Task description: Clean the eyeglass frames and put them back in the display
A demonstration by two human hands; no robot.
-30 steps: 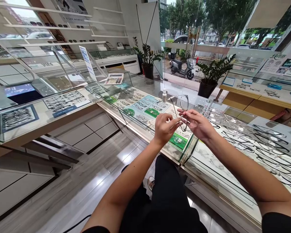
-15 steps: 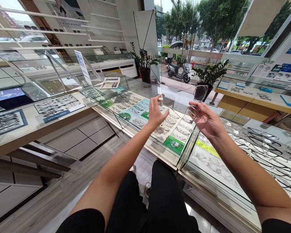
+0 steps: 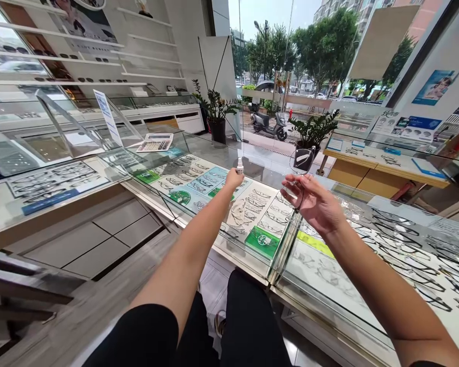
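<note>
Glass tops the display counter (image 3: 239,262), where a person in black sleeves extends the left hand (image 3: 234,178) to a small white-topped bottle (image 3: 240,166), upright toward the far side; most of that hand's fingers are hidden (whether they have closed around the bottle, one cannot tell). Over the same counter, the right hand (image 3: 316,203) pinches a pair of eyeglasses (image 3: 301,158) between thumb and fingers, one lens raised before a potted plant (image 3: 316,127). Farther left lies a calculator (image 3: 155,142).
</note>
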